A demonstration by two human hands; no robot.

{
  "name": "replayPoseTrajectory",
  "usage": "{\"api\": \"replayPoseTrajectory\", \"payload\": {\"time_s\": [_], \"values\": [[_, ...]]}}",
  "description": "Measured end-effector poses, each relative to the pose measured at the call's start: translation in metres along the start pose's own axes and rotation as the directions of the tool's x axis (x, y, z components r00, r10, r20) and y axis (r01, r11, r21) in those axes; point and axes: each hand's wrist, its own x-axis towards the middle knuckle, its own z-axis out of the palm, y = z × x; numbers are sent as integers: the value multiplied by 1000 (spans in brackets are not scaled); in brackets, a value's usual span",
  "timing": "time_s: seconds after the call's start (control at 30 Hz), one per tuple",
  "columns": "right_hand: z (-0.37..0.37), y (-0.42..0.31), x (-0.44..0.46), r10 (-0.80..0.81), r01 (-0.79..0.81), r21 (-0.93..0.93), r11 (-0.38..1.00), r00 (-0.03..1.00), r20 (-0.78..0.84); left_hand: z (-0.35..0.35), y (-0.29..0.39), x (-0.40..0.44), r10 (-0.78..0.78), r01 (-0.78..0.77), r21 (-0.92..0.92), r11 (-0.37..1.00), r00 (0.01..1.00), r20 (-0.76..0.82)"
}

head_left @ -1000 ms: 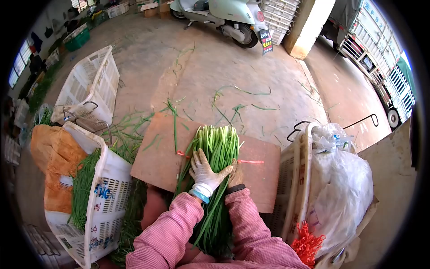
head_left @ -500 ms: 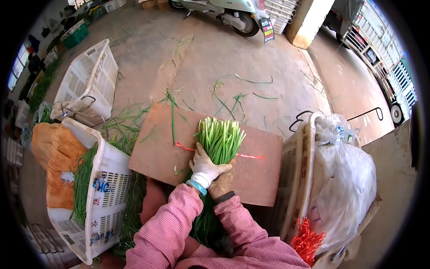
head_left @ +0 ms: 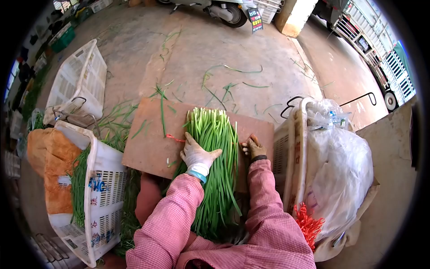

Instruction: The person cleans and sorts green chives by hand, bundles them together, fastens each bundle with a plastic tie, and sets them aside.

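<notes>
A thick bundle of garlic chives (head_left: 217, 148) lies on a brown board (head_left: 145, 150) in front of me, its pale cut ends pointing away and its long leaves hanging toward my lap. My gloved left hand (head_left: 198, 154) grips the bundle from the left, thumb across its top. A red ribbon (head_left: 175, 139) comes out from under the bundle on the left side. Right of the bundle, my right hand (head_left: 254, 148) is on the board with its fingers curled; whatever they pinch is hidden. The ribbon's right end cannot be seen.
To my left, a white crate (head_left: 105, 184) holds more chives and an orange-brown cloth (head_left: 58, 166). Another white crate (head_left: 78, 74) stands beyond. At right are a plastic-covered crate (head_left: 338, 170) and red ribbons (head_left: 308, 226). Loose leaves litter the floor; a scooter (head_left: 228, 13) stands ahead.
My right hand has left the bundle and moved right, to where the ribbon's right end lay. My left hand stays on the bundle, whose leaves now spread wider. The view has shifted slightly.
</notes>
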Motion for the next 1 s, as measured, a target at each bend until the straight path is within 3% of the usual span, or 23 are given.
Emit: {"api": "replayPoseTrajectory", "payload": {"time_s": [0.17,0.23,0.43,0.5,0.63,0.7,0.77,0.83,0.9,0.97,1.0], "values": [[14,-10,13,107,-90,-234,968,992,60,-5,1,-6,-15,14,-31,999,1000,-16],[15,-6,14,97,-84,-218,972,994,48,-5,-2,-10,-22,21,-51,998,1000,-17],[32,-5,9,-91,57,-330,942,992,-88,-6,-6,-12,-82,81,-55,995,996,-16],[32,-7,10,-96,26,-549,836,990,-99,-7,-7,-12,-82,81,-42,996,997,-10],[16,4,15,-216,88,-642,762,969,-123,-2,-10,-10,-59,59,-23,998,998,-11],[9,11,15,-251,178,-366,913,955,-161,-4,-9,-11,-59,59,-40,997,998,-14],[3,9,3,-201,135,-364,922,968,-149,-4,-8,-13,-43,43,-44,998,999,-13],[13,3,-20,-244,242,-49,969,969,-43,-8,-8,-11,-45,48,-80,996,998,34],[36,-15,-56,-299,298,-37,954,954,-6,0,-11,-9,-22,20,-55,998,999,-37],[50,-12,-71,-408,427,-62,902,891,202,-2,-14,-9,9,-13,-103,995,999,-35],[57,-5,-72,-463,478,-16,878,857,225,-3,-15,-11,35,-38,-146,989,999,-24]]}}
